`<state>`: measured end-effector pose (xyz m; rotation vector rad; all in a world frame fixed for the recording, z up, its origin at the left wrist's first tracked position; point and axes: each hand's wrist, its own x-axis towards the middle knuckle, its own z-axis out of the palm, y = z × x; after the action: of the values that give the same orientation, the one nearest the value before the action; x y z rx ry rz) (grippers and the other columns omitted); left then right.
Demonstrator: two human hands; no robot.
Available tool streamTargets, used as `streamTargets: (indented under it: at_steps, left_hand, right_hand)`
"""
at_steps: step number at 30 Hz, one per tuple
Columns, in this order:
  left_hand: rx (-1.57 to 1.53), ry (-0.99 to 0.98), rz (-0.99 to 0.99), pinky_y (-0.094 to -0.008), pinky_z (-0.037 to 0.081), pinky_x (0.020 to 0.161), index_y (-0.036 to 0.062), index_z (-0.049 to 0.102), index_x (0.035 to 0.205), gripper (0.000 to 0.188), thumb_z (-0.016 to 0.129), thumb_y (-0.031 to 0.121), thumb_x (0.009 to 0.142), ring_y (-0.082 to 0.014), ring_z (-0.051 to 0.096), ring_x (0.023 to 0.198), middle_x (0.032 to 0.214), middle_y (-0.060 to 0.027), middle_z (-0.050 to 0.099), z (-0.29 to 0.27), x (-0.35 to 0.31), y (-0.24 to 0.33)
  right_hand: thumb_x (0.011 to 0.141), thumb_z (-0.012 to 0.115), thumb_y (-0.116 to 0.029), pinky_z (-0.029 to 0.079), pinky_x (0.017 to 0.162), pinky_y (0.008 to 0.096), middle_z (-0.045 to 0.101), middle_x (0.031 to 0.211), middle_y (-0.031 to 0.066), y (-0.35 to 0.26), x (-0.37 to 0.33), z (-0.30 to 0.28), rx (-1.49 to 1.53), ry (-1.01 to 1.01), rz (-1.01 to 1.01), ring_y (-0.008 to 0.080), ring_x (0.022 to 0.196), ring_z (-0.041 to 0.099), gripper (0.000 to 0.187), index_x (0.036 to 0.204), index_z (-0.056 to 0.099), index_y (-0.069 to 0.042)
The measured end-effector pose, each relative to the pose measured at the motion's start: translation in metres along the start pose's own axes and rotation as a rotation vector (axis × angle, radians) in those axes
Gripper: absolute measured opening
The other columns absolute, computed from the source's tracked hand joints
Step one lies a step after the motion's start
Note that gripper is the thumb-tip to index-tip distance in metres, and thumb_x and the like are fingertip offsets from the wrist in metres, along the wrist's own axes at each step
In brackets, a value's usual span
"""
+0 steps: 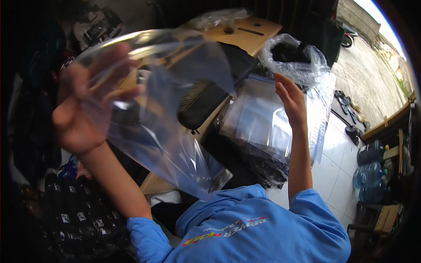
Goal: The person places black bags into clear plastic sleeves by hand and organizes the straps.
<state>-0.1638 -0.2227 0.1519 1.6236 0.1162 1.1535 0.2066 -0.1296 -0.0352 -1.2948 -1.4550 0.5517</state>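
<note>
A large clear plastic bag (pixel 158 114) hangs in front of me, blurred in part by motion. My left hand (pixel 94 98) is raised at its left side and holds it up, with the film lying over the spread fingers. Whether the hand is inside the bag or behind it, I cannot tell. My right hand (pixel 291 98) is apart from that bag, fingers stretched out and nothing visible in them. Below the right hand lies a stack of clear plastic bags (pixel 254 114). Seen partly through the held bag, a black zippered case (pixel 206 105) rests on the wooden table.
The wooden table (pixel 263 30) has slots and holes, with crumpled plastic (pixel 219 18) on its far end. An open plastic wrapper (pixel 269 48) holds something black. Dark wrapped goods (pixel 79 215) are at lower left. Water jugs (pixel 368 175) and footwear (pixel 346 105) are at right.
</note>
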Motion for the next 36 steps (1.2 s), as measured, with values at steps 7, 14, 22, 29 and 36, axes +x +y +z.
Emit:
streamTargets:
  at_steps: [7, 14, 22, 29, 36]
  left_hand:
    - [0.166, 0.036, -0.158, -0.0373, 0.06, 0.061, -0.0052, 0.052, 0.091, 0.015, 0.046, 0.007, 0.084, -0.0378, 0.063, 0.095, 0.111, -0.0353, 0.054, 0.023, 0.011, -0.02]
    - [0.774, 0.287, -0.413, -0.0167, 0.047, 0.046, -0.0025, 0.048, 0.122, 0.042, 0.062, 0.013, 0.085, -0.0106, 0.063, 0.058, 0.089, -0.0123, 0.067, -0.017, 0.016, 0.025]
    - [1.873, 0.886, 0.29, -0.0311, 0.047, 0.076, 0.0001, 0.05, 0.119, 0.041, 0.064, 0.017, 0.084, -0.0205, 0.06, 0.092, 0.108, -0.0146, 0.061, -0.108, 0.046, 0.025]
    - [2.126, 0.159, -0.071, -0.0376, 0.04, 0.093, 0.0037, 0.053, 0.116, 0.042, 0.065, 0.022, 0.081, -0.0324, 0.049, 0.116, 0.124, -0.0157, 0.05, -0.042, 0.011, -0.119]
    - [2.165, 0.158, -0.266, -0.0388, 0.045, 0.083, 0.0027, 0.056, 0.111, 0.032, 0.06, 0.012, 0.081, -0.0301, 0.057, 0.102, 0.121, -0.0174, 0.053, -0.167, 0.003, -0.101]
  right_hand:
    - [0.086, 0.065, -0.027, 0.049, 0.083, 0.0305, 0.068, 0.094, 0.011, -0.124, 0.002, 0.031, 0.84, -0.684, -0.273, 0.0194, 0.092, 0.065, 0.034, 0.107, 0.064, 0.0]
    - [0.091, 0.056, -0.02, 0.058, 0.055, 0.0268, 0.067, 0.087, 0.0157, -0.151, 0.057, 0.007, 0.598, -0.922, -0.288, 0.0197, 0.064, 0.068, 0.031, 0.11, 0.06, 0.004]
    - [0.081, 0.068, -0.013, 0.053, 0.065, 0.0266, 0.068, 0.079, 0.0072, -0.241, 0.174, 0.103, 0.41, -0.626, -0.294, 0.0124, 0.07, 0.064, 0.014, 0.087, 0.069, 0.0]
    - [0.083, 0.065, -0.017, 0.053, 0.056, 0.0292, 0.068, 0.075, 0.0053, -0.328, 0.284, 0.167, 0.293, -0.426, -0.972, 0.0141, 0.065, 0.064, 0.014, 0.083, 0.071, -0.004]
    - [0.082, 0.065, -0.015, 0.052, 0.069, 0.0301, 0.068, 0.085, 0.008, -0.351, 0.23, 0.132, 0.33, -0.477, -1.282, 0.0171, 0.078, 0.065, 0.024, 0.1, 0.064, 0.001]
